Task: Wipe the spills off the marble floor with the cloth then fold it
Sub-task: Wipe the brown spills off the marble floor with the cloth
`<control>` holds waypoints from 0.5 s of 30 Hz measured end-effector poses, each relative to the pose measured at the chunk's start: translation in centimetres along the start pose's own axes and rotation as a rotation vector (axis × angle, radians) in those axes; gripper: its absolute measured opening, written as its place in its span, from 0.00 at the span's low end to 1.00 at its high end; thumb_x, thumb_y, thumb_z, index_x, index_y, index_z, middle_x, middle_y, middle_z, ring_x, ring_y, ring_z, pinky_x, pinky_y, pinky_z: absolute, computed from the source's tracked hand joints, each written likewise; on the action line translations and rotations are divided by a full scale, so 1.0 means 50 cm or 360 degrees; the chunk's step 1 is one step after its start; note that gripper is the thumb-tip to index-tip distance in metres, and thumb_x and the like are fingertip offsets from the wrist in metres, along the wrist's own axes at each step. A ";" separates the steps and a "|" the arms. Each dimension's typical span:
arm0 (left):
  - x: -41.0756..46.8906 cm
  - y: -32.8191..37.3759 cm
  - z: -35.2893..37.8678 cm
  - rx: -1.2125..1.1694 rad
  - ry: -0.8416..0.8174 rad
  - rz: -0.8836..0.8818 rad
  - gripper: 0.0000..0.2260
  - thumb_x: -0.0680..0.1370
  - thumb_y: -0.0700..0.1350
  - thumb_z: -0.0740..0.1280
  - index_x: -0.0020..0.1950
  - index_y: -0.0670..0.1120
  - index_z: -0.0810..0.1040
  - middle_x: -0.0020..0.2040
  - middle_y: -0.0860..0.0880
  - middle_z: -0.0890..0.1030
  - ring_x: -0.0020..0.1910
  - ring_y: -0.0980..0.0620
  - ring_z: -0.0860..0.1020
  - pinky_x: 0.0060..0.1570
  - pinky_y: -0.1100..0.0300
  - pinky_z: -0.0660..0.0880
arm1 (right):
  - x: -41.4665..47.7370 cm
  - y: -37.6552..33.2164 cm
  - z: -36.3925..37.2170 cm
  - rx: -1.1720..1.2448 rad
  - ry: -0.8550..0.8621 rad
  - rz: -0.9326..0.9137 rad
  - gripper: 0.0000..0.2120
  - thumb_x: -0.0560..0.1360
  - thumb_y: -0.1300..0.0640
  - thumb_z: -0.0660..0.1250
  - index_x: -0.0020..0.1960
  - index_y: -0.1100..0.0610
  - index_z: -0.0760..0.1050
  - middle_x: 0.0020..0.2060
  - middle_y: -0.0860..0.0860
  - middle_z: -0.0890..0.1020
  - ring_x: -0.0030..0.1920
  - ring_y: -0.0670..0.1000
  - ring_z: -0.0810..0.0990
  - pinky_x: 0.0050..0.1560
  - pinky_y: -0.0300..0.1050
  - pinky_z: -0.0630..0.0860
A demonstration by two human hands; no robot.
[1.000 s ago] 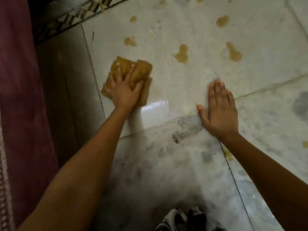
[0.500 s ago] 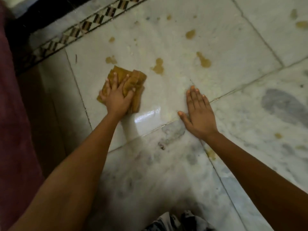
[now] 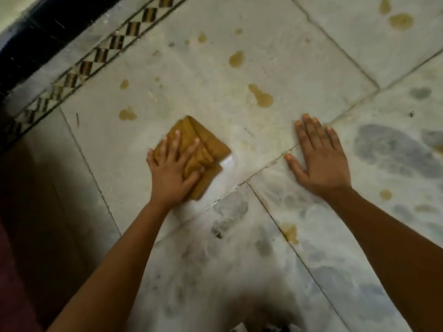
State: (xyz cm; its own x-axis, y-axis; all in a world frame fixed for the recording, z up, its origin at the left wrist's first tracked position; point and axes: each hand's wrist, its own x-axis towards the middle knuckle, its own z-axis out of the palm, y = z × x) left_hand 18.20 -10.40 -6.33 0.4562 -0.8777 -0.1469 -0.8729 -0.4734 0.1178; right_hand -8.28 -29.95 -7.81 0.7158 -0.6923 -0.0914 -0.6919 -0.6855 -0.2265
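Observation:
A bunched mustard-brown cloth (image 3: 206, 149) lies on the pale marble floor (image 3: 299, 56). My left hand (image 3: 171, 171) presses down on it with fingers spread and the thumb gripping its lower edge. My right hand (image 3: 318, 156) rests flat on the floor to the right, fingers together, holding nothing. Yellow-brown spills dot the tile beyond the cloth: one (image 3: 127, 114) just above-left of it, a long one (image 3: 261, 96) up right, another (image 3: 236, 59) farther up. A wet shiny patch (image 3: 229, 162) sits beside the cloth's right edge.
A patterned black-and-tan border strip (image 3: 96, 56) and a dark wall base (image 3: 36, 32) run along the upper left. More spills lie at the far right (image 3: 401, 21), near my right forearm (image 3: 386, 194) and on a tile seam (image 3: 291, 232). Dark brown floor (image 3: 36, 200) is at left.
My left hand has slid the cloth to the right and towards me, over where a spill lay. The view has swung left-upward, showing more border and far-right tiles. My right hand stays planted.

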 end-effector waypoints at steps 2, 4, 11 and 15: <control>0.088 0.018 -0.019 -0.0052 0.0021 -0.0344 0.31 0.71 0.67 0.49 0.74 0.62 0.57 0.78 0.48 0.51 0.75 0.39 0.49 0.68 0.37 0.46 | 0.000 0.002 0.001 0.0026 -0.0015 0.0005 0.33 0.78 0.41 0.46 0.77 0.57 0.50 0.76 0.54 0.53 0.76 0.52 0.51 0.75 0.50 0.46; 0.182 0.053 -0.030 -0.0108 0.0010 -0.0523 0.30 0.72 0.67 0.51 0.74 0.63 0.55 0.78 0.49 0.48 0.75 0.37 0.48 0.68 0.35 0.46 | 0.002 0.001 -0.001 0.0048 -0.0040 0.0009 0.33 0.77 0.41 0.47 0.77 0.57 0.50 0.76 0.54 0.53 0.76 0.52 0.51 0.75 0.50 0.45; 0.097 0.123 -0.010 0.0048 -0.0037 0.0298 0.29 0.73 0.67 0.51 0.73 0.61 0.60 0.77 0.45 0.55 0.74 0.34 0.52 0.66 0.33 0.52 | 0.003 0.003 -0.007 0.0043 -0.0079 0.0008 0.33 0.77 0.41 0.46 0.77 0.57 0.50 0.76 0.54 0.53 0.76 0.51 0.50 0.75 0.51 0.46; 0.021 0.009 -0.021 0.0066 -0.0049 0.0185 0.28 0.73 0.66 0.51 0.72 0.59 0.62 0.76 0.43 0.58 0.72 0.34 0.56 0.63 0.35 0.57 | 0.005 0.003 -0.005 0.0065 -0.0050 0.0003 0.33 0.78 0.41 0.47 0.77 0.58 0.51 0.76 0.55 0.54 0.76 0.52 0.51 0.75 0.50 0.46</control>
State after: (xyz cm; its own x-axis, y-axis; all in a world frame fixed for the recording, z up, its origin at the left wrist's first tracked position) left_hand 18.49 -11.62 -5.42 0.3467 -0.9234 -0.1647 -0.9262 -0.3648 0.0954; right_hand -8.23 -30.27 -7.61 0.7173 -0.6860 -0.1220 -0.6895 -0.6738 -0.2656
